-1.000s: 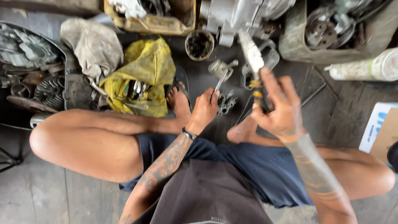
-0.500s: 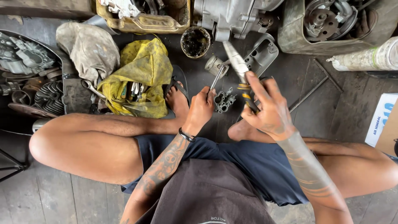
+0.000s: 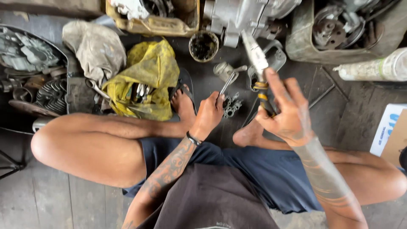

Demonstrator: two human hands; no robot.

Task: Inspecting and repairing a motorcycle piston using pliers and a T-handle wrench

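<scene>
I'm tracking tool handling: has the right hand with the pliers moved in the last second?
Yes. The right hand lifted the pliers up toward the grey engine casing, tips now overlapping it.

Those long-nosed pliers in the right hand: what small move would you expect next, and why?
Probably lowering them toward the small metal part. The right hand holds the pliers raised, tips up and away from it, while the left hand steadies a thin metal tool beside that part on the floor.
</scene>
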